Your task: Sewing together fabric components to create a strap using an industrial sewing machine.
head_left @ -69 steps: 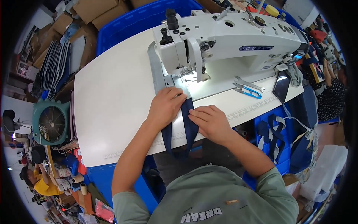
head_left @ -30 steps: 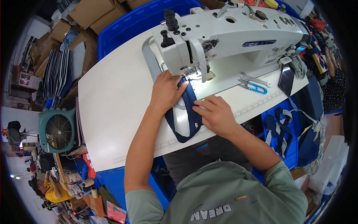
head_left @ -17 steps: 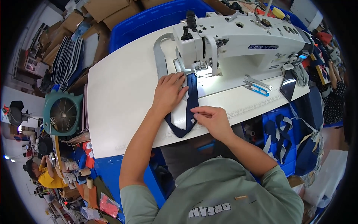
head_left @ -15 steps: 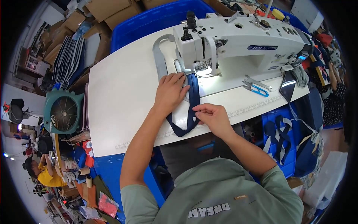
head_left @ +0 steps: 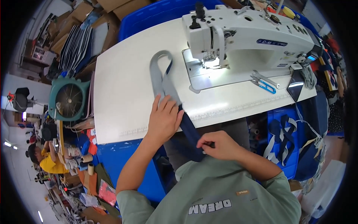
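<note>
A long fabric strap (head_left: 156,76), pale grey on one face and navy on the other, lies looped on the white table to the left of the sewing machine (head_left: 246,37). My left hand (head_left: 164,119) rests flat across the strap near the table's front edge, fingers stretched out. From there the navy part (head_left: 192,130) runs over the edge toward my lap. My right hand (head_left: 220,145) is closed in a pinch at the strap's lower navy stretch, close to my shirt. Under the lit needle, the machine's metal plate (head_left: 197,74) has no strap on it.
Blue-handled thread snips (head_left: 265,86) and a wrench (head_left: 268,79) lie right of the needle. A dark shiny triangular object (head_left: 295,86) sits at the table's right. Below it, a blue bin (head_left: 274,149) holds more straps. A green fan (head_left: 69,99) stands at the left.
The strap has come away from under the needle and moved left and toward me. Both hands have moved nearer my body, the right one down past the table edge.
</note>
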